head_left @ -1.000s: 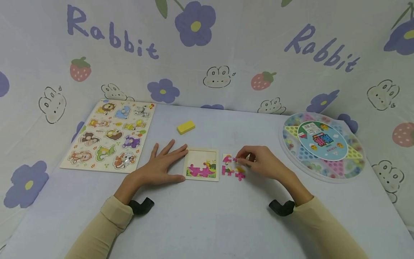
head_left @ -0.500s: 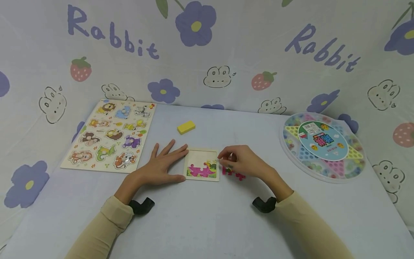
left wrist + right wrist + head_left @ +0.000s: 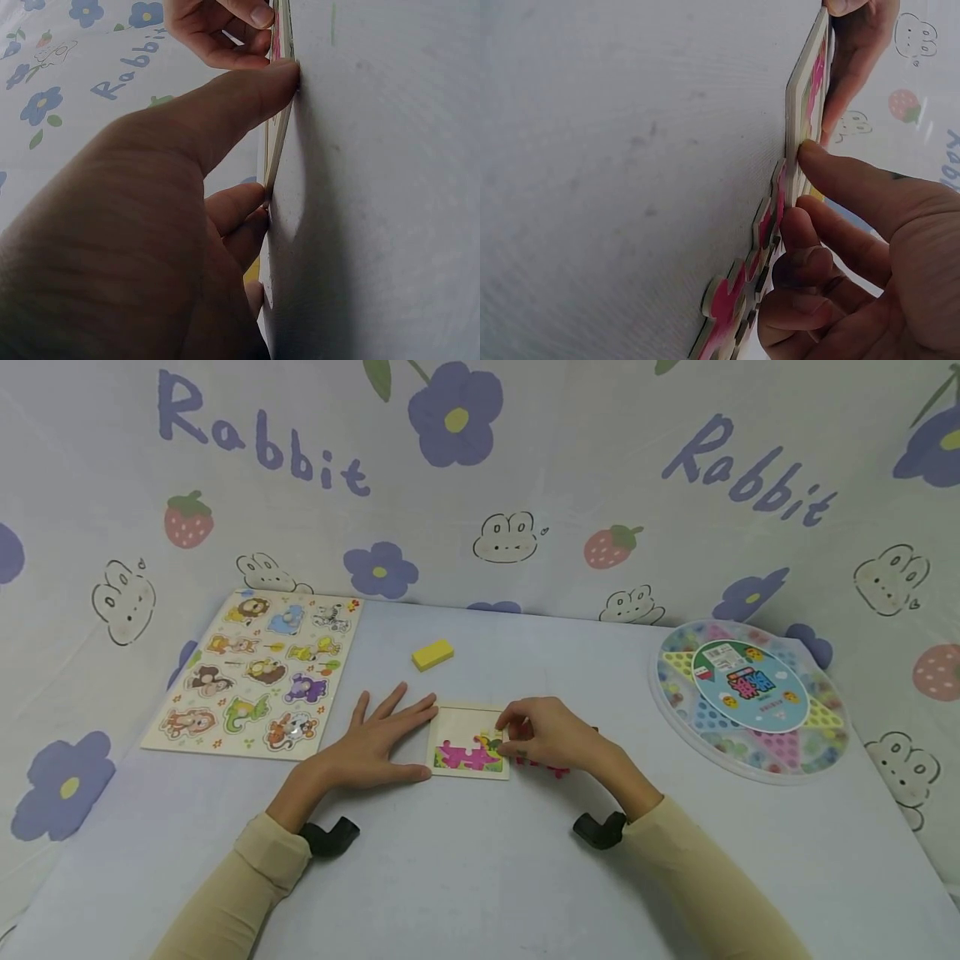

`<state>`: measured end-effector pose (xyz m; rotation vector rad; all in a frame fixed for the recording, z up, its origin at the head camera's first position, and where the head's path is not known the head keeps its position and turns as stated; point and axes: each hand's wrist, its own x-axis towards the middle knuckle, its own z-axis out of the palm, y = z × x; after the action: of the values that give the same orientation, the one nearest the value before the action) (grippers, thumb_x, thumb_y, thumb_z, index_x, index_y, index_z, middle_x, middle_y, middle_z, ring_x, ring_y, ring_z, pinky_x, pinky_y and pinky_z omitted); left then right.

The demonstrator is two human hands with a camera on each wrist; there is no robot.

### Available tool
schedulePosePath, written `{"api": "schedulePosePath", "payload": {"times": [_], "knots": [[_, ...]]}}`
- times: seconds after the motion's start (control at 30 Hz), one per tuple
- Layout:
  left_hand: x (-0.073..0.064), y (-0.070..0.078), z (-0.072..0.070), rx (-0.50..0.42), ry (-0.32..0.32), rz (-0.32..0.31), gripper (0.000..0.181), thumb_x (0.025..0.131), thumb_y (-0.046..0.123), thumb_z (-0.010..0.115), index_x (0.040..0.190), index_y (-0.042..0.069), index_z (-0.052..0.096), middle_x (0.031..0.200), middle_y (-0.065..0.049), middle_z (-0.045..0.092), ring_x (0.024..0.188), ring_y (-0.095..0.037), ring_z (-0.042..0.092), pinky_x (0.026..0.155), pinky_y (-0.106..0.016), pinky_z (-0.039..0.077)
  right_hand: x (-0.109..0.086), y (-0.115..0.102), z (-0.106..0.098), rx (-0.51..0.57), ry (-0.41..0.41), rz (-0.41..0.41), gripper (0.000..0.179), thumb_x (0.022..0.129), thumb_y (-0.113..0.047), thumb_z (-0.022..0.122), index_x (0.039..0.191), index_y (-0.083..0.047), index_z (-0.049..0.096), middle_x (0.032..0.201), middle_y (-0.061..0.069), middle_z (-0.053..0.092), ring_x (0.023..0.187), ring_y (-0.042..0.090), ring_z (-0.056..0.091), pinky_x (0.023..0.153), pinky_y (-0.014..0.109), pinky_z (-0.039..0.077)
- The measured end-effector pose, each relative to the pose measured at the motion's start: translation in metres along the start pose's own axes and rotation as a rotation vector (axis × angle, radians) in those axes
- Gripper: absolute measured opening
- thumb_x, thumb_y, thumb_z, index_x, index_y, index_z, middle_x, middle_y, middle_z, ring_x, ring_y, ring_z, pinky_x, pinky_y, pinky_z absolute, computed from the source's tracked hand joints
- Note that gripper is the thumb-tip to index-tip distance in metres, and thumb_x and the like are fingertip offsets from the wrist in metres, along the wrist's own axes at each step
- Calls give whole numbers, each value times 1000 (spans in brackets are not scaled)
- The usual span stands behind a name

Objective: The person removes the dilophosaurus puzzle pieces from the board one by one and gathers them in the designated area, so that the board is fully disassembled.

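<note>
A small wooden puzzle tray (image 3: pixel 468 775) lies on the table in the head view, its lower part filled with pink and green jigsaw pieces (image 3: pixel 468 755). My left hand (image 3: pixel 367 743) is spread flat at its left side, thumb and index fingertip touching the frame. At the tray's right edge is my right hand (image 3: pixel 551 735), thumb and index fingertip together over the inside. They pinch a puzzle piece that the fingers mostly hide. Loose pink puzzle pieces (image 3: pixel 724 307) lie on the table beneath that hand, seen in the right wrist view.
A yellow block (image 3: pixel 432 655) lies behind the tray. The animal puzzle board (image 3: pixel 251 677) is at the left, and a round clear-rimmed game box (image 3: pixel 750 702) at the right. A rabbit-print cloth (image 3: pixel 502 485) hangs behind the table.
My right hand has moved left from the loose pieces to the right side of the tray, fingertips now over its inside. The left hand has stayed in place.
</note>
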<state>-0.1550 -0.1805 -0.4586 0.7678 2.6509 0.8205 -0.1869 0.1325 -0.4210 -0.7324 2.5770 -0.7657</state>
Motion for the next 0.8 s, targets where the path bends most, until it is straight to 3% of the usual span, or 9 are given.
{"api": "schedulePosePath", "payload": {"times": [0.8], "knots": [[1,-2,1,6,-3,-2,93,91,53,76,168,24,32,179,7,21,169,-33,-5,128,-69,-19,1,-3,1,56,18,16,25,91,-19,86,108,-10,71,96,2,70,85,14,62,74,25,54]]}}
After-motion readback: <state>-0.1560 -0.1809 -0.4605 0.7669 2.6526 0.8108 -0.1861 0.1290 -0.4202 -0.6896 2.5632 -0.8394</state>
